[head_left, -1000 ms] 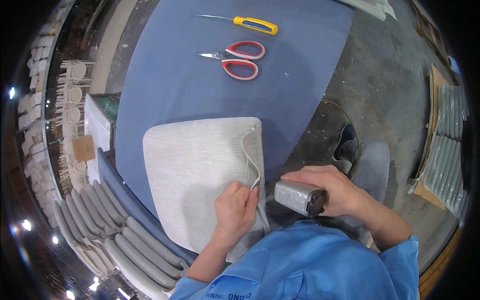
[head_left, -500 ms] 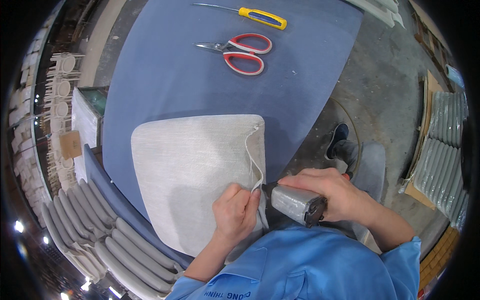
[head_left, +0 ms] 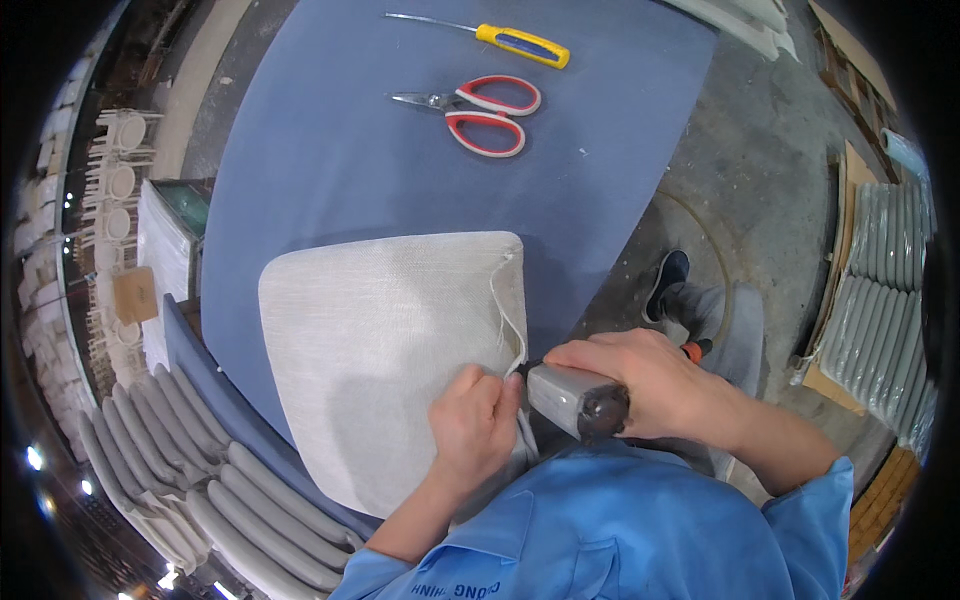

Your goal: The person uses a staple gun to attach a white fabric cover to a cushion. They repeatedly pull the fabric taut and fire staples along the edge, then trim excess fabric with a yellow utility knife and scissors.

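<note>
A cushion (head_left: 385,345) covered in off-white woven fabric lies on the blue table near my body. My left hand (head_left: 475,425) is closed on the loose edge of the fabric cover (head_left: 515,345) along the cushion's right side. In my right hand (head_left: 650,380) is a grey air staple gun (head_left: 570,395), its nose against that same edge, close to my left fingertips. The nose's exact contact is hidden between the gun and the fabric. Loose threads hang along the seam above my left hand.
Red-and-white-handled scissors (head_left: 490,115) and a yellow-handled screwdriver (head_left: 525,45) lie on the far part of the blue table (head_left: 330,150). An air hose (head_left: 715,240) curves over the floor at right. Stacked grey cushions (head_left: 270,500) stand at left, wrapped ones (head_left: 875,310) at far right.
My right hand and the staple gun have shifted slightly left, closer to my left hand and the cushion's edge. My left hand keeps its grip on the fabric.
</note>
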Available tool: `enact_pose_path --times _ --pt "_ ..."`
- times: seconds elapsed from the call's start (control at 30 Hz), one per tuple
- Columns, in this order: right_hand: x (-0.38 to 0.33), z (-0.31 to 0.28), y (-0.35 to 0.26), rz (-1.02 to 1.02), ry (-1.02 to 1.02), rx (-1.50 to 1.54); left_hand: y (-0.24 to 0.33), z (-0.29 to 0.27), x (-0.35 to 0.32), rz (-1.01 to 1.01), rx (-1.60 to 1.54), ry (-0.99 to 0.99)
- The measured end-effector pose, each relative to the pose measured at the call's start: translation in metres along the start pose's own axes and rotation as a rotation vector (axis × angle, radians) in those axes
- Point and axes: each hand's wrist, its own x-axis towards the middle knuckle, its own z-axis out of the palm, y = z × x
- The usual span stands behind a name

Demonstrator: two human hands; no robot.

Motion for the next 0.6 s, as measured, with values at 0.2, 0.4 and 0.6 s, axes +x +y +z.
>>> enact_pose_path --times 0.2,0.4,0.6 --pt "-0.024 0.009 0.012 -0.15 0.18 0.113 0.014 -0.008 -0.004 -0.012 0.113 0.005" --pt "-0.064 0.007 0.031 -0.295 0.425 0.207 0.046 -0.006 -0.025 -0.088 0.415 -0.072" --pt "-0.064 0.019 0.037 -0.377 0.392 0.244 0.035 0.011 -0.02 -0.065 0.589 0.014"
